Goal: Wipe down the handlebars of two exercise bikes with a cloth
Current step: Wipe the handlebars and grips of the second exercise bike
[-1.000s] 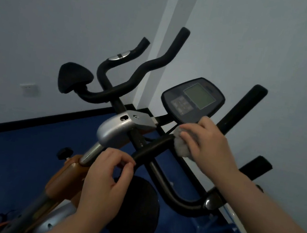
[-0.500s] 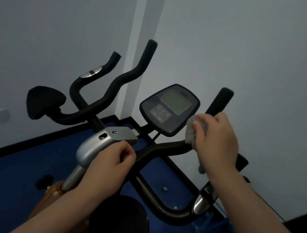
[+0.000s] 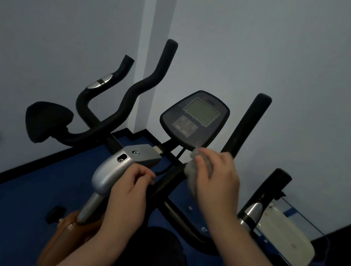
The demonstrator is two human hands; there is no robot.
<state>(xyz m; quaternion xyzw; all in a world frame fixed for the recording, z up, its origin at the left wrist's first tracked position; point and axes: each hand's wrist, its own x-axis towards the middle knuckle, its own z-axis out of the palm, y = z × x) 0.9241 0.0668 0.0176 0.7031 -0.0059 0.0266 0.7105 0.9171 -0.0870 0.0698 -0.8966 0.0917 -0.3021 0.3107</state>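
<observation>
A black handlebar (image 3: 249, 124) of an exercise bike rises to the right of the console (image 3: 195, 118). My right hand (image 3: 217, 183) is shut on a grey cloth (image 3: 192, 175) and presses it onto the bar's bend just below the console. Beside the silver stem cover (image 3: 116, 169), my left hand (image 3: 130, 196) curls its fingers around the same bar lower down. The left-hand bars (image 3: 144, 88) stand bare, with a silver sensor patch (image 3: 101, 81) on the outer one. Another bar (image 3: 275, 184) with a silver sensor sits at the far right.
A black elbow pad (image 3: 46, 122) sticks out on the left and a round black pad (image 3: 154, 255) lies under my arms. The orange frame (image 3: 65, 232) descends at lower left. A white object under a clear panel (image 3: 285, 239) lies on the blue floor at right. Walls meet close behind.
My right hand has slid the cloth from the upright grip down to the bend under the console. My left hand has stayed on the bar by the stem.
</observation>
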